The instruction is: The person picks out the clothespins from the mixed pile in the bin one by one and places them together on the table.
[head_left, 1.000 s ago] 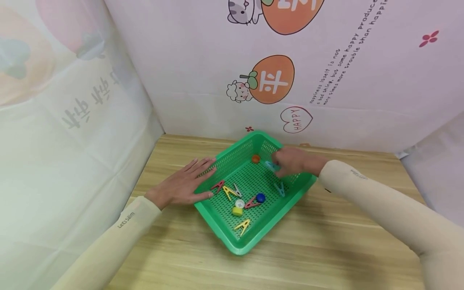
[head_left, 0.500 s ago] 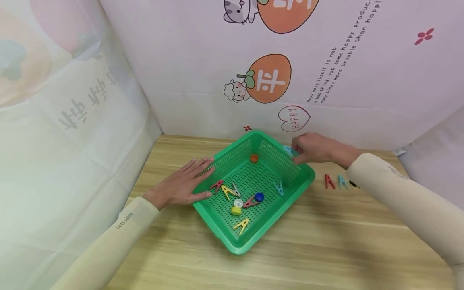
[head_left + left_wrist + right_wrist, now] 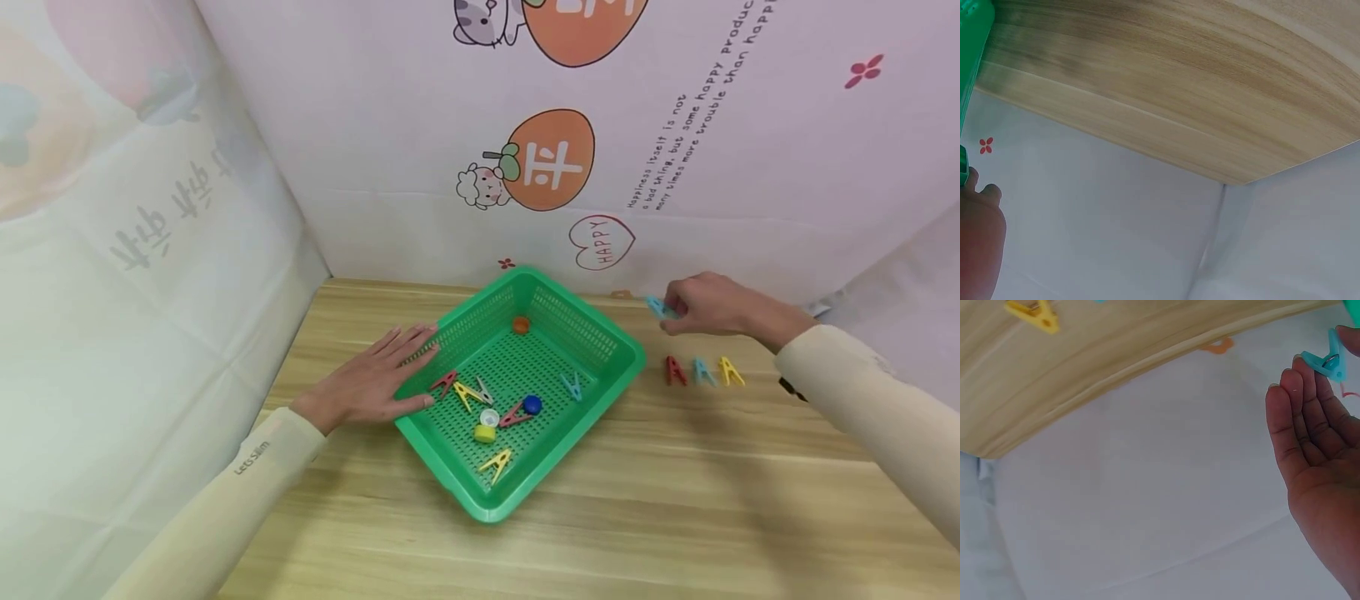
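In the head view my right hand [image 3: 711,306] pinches a light blue clothespin [image 3: 657,307] above the table, right of the green basket [image 3: 525,358]. The right wrist view shows this clothespin [image 3: 1329,361] between thumb and fingertips. My left hand [image 3: 375,379] rests on the basket's left rim with fingers straight and spread. Inside the basket lie several clothespins, among them a blue one [image 3: 572,386], a pink one [image 3: 514,415] and a yellow one [image 3: 497,463]. Bottle caps lie there too: orange [image 3: 521,325], blue [image 3: 532,404], white [image 3: 489,417] and yellow [image 3: 484,433].
On the wooden table [image 3: 637,500], right of the basket, a red clothespin [image 3: 675,371], a blue clothespin [image 3: 703,372] and a yellow clothespin [image 3: 730,372] stand in a row. A printed cloth [image 3: 420,233] hangs behind the table's back edge.
My right hand has lifted the light blue clothespin out of the basket and carried it right, past the rim. The row of clothespins has come into view. My left hand stays on the rim.
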`<action>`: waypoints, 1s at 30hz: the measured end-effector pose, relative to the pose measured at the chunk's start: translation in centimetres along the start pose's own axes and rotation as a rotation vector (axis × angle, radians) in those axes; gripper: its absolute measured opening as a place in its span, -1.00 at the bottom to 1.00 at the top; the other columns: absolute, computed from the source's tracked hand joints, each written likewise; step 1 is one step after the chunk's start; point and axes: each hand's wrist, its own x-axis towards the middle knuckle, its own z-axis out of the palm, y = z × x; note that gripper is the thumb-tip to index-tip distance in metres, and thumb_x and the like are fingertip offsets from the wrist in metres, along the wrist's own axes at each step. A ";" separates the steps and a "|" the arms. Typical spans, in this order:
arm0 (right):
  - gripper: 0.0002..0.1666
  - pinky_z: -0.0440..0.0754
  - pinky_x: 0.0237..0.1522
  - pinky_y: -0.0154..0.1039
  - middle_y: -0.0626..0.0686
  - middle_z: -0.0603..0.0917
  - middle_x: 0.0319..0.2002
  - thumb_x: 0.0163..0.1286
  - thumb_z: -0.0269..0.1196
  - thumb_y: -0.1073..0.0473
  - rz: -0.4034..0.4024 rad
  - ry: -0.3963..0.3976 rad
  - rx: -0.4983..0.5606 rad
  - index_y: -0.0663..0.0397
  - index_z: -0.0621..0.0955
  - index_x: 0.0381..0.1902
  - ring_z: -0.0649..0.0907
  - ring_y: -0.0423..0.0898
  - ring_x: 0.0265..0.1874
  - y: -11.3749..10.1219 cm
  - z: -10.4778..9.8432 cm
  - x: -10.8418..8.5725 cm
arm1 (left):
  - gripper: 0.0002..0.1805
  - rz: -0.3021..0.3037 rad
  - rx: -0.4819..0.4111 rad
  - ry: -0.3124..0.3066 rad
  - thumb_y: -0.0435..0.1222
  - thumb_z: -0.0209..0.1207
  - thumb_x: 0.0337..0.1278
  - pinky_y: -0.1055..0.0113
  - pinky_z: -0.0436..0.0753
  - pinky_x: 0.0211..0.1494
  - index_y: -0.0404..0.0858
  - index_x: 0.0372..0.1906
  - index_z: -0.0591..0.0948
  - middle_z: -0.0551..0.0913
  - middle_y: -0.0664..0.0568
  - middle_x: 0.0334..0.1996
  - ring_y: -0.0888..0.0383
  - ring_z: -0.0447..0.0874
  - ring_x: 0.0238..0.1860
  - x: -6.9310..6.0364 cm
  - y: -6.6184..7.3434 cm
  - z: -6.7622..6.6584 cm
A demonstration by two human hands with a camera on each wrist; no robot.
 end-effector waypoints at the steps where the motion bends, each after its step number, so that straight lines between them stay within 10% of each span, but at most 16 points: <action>1: -0.57 0.75 -0.19 -0.02 0.06 0.78 -0.28 0.36 0.46 0.04 0.008 -0.001 0.004 0.34 0.75 -0.08 0.68 -0.08 -0.30 0.4 0.1 -0.3 | -0.03 -0.002 0.000 -0.002 0.27 0.01 0.59 -0.08 -0.09 0.87 -0.23 0.78 0.12 -0.15 -0.09 0.83 -0.10 -0.16 0.83 0.0 0.0 0.0; 30: -0.50 0.81 -0.17 0.13 0.17 0.83 -0.26 0.37 0.48 0.00 0.131 0.025 -0.003 0.45 0.74 -0.16 0.79 0.09 -0.25 10.1 5.0 -6.9 | -0.03 -0.002 -0.004 -0.001 0.27 0.01 0.60 -0.09 -0.10 0.87 -0.23 0.78 0.11 -0.18 -0.07 0.83 -0.09 -0.18 0.83 0.0 0.0 0.1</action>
